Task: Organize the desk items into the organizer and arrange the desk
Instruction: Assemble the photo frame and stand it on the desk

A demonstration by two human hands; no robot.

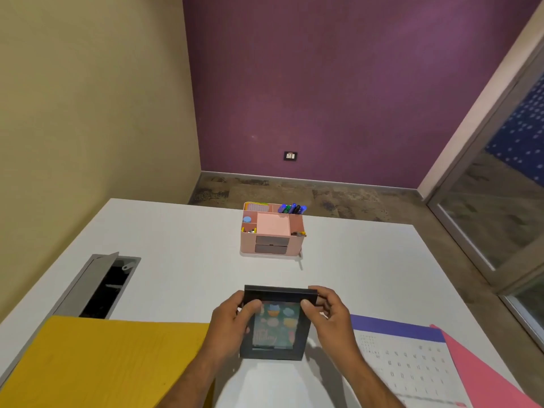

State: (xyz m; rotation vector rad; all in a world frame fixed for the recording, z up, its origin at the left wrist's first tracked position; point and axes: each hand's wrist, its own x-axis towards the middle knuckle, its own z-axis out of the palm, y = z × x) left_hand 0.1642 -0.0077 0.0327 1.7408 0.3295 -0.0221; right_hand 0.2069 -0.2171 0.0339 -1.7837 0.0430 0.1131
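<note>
Near edge of bench (182,260): yellow folder (112,363) covers the near-left corner, calendar (403,360) with a purple top band lies near-right, pink folder (482,375) overlaps the calendar's right side. Bare white strip between the two runs from near edge toward centre; both forearms come up through it.

Picture frame (275,323), black, held just above that strip at near-centre, tilted back, colourful print facing the camera. Left hand (232,319) grip: fingers curled round the frame's left side, thumb across the upper-left glass. Right hand (326,312) grip: thumb and fingers pinch the upper-right corner. Both grips closed on the frame.

Mid bench is open white surface on all sides of the frame's far edge. Left edge: cable hatch (103,285) with its grey lid propped open.

Far edge, centre: pink organizer (272,231), two grey drawers facing near, markers (291,208) upright in the back-right compartment, small items in the left compartments. Well apart from the frame.
</note>
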